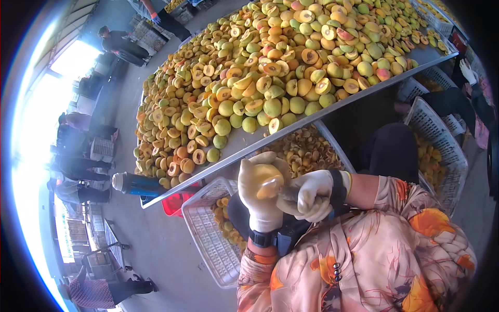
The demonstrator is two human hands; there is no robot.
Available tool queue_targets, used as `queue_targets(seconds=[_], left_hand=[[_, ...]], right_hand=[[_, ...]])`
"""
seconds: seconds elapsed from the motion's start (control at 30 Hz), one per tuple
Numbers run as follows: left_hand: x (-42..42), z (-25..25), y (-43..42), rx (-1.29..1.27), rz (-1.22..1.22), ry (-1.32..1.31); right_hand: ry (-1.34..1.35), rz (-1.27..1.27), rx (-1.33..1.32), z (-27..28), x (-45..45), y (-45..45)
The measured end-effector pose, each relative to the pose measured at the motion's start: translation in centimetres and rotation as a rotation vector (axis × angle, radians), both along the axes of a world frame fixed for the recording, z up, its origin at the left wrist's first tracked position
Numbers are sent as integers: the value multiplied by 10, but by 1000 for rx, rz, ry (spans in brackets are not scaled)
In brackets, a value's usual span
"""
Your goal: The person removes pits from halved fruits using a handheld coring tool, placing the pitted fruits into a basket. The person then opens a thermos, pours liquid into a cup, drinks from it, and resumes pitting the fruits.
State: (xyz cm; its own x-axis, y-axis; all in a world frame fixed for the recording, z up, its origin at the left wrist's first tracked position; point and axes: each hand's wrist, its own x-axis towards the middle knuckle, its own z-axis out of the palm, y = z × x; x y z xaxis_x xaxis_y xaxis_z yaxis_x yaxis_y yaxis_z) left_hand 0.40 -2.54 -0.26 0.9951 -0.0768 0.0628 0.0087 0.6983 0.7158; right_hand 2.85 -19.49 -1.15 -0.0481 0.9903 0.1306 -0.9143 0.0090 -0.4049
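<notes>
The desk (pixel 244 144) runs across in front of me, its near rim close beyond my gloves, so a careless knock there could jolt what it carries. The fruit pile (pixel 291 78) comes right up to that rim at the middle; loose pieces could roll over if I bumped it with a knee or sleeve. Near left stands a crate (pixel 205 239) partly filled with yellow pieces, and a bin (pixel 337 147) of darker scraps lies to its right, under the rim. Sitting so near each other, they invite a piece dropped into the wrong one.

My right fingers (pixel 307 196) are curled in, almost against the left; whether they grip a small tool I can't tell through the blur. If they do, a slip could nick my glove.

My left fingers (pixel 278 161) pinch a half (pixel 268 187), held up on the desk's near side, just left of my right glove. It looks shiny, perhaps wet: too light a pinch could let it slide, too hard could bruise it.
</notes>
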Motion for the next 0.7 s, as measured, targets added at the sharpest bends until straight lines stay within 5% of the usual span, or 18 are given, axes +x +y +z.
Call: queue_targets(seconds=[0.1,0.27,0.3,0.37,0.43,0.53,0.6,0.63,0.7], left_hand=[[5,-13,6,-172,6,175],[-13,-5,87,472,575,181],[-19,-9,112,722,631,196],[-26,-43,186,1133,589,399],[-23,-41,188,2414,825,-44],[21,-10,143,1609,582,260],[68,-24,123,1776,486,-50],[93,-26,103,1880,413,-195],[136,-45,63,1933,225,-190]], right_hand=[[-106,-23,-8,14,0,2],[-727,-228,-399,1,26,-27],[-864,-228,-573,-17,33,-30],[-1814,-389,-1006,-106,37,-38],[-1524,-366,-1122,-102,42,-42],[-1534,-614,-1099,-90,31,-33],[-1579,-956,-930,-101,24,-26],[-1696,-873,-960,-105,26,-26],[-1732,-261,-1266,-135,39,-36]])
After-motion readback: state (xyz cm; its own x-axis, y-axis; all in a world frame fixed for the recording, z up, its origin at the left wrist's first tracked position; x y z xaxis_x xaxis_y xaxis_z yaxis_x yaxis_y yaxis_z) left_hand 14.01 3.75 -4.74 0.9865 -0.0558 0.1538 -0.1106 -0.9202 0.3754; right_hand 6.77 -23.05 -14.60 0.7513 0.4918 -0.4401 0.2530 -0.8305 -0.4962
